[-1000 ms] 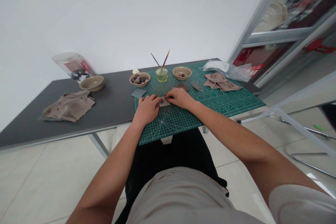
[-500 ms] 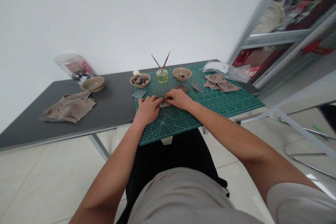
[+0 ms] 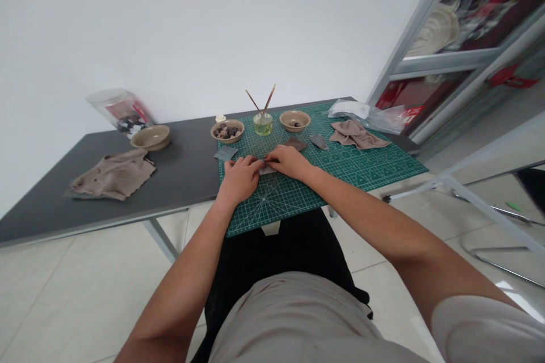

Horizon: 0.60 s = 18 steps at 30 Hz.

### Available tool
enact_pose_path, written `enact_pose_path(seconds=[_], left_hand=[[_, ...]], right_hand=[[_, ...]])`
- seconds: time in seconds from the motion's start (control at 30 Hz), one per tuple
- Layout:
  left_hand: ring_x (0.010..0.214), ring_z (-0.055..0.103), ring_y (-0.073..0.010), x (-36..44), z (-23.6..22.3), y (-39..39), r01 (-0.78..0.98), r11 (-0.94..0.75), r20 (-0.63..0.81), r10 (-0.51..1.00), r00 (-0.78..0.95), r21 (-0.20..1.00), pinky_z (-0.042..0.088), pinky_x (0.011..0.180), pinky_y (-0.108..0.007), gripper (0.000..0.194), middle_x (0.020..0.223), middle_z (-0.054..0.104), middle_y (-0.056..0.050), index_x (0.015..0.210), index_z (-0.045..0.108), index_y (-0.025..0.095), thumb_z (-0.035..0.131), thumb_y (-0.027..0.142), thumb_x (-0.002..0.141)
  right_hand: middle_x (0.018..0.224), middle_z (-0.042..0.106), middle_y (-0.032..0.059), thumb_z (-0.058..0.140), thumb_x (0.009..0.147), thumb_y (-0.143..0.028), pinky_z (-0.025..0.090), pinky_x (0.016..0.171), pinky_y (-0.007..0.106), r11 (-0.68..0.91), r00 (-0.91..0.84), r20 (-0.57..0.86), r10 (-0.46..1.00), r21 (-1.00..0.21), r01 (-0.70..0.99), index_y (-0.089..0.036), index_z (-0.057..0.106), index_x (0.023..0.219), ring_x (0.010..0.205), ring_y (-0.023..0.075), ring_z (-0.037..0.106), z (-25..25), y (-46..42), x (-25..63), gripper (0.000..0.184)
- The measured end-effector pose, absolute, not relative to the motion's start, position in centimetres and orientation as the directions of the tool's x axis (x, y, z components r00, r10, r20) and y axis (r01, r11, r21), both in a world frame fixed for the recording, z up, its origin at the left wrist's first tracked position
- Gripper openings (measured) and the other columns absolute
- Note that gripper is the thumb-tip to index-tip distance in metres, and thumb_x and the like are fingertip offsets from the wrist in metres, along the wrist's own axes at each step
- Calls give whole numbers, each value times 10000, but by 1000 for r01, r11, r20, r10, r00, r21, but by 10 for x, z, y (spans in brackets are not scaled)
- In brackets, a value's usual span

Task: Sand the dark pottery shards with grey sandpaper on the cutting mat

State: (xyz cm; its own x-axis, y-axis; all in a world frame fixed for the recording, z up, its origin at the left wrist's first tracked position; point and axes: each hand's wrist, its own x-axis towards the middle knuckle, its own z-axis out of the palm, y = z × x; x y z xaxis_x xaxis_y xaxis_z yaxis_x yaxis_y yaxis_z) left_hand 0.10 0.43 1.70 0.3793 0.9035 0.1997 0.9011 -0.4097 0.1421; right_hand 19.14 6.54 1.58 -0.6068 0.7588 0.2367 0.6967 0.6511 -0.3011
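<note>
A white-gridded green cutting mat [image 3: 361,167] lies on a dark grey table [image 3: 183,156] before a white wall [image 3: 255,22]. On it, a small flat pale piece [image 3: 268,169] sits under the fingertips of the flattened left hand [image 3: 240,177] and bunched right hand [image 3: 290,162]; whether either pinches anything, I cannot tell. Crumpled brown cloth [image 3: 356,135] lies rightward.

mat [image 3: 293,193] on table [image 3: 187,164] | left hand [image 3: 240,177], right hand [image 3: 290,161] over mat | left bowl [image 3: 227,139], jar [image 3: 263,127], right bowl [image 3: 294,128] behind them | third bowl [image 3: 151,143] far left (cloth [image 3: 113,174] before it)
</note>
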Motion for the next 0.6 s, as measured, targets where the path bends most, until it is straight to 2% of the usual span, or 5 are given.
enact_pose_path(seconds=[0.37, 0.6], left_hand=[[1154, 562, -297, 0, 16, 5, 899, -417, 218, 898, 383, 135, 343, 984, -529, 365, 1266, 650, -81, 1202, 640, 300, 367, 231, 971], [1153, 561, -292, 1, 17, 4, 903, -404, 204, 905, 373, 143, 344, 998, -528, 368, 1257, 648, -78, 1204, 640, 316, 371, 231, 969]], right_hand=[[1012, 784, 82, 645, 919, -194, 474, 904, 324, 612, -554, 261, 791, -314, 726, -163, 796, 1007, 1021, 226, 664, 15, 72, 190, 177], [999, 782, 77, 660, 912, -187, 477, 898, 323, 652, -601, 254, 758, -340, 678, -182, 797, 1017, 1006, 220, 669, 18, 57, 200, 173]])
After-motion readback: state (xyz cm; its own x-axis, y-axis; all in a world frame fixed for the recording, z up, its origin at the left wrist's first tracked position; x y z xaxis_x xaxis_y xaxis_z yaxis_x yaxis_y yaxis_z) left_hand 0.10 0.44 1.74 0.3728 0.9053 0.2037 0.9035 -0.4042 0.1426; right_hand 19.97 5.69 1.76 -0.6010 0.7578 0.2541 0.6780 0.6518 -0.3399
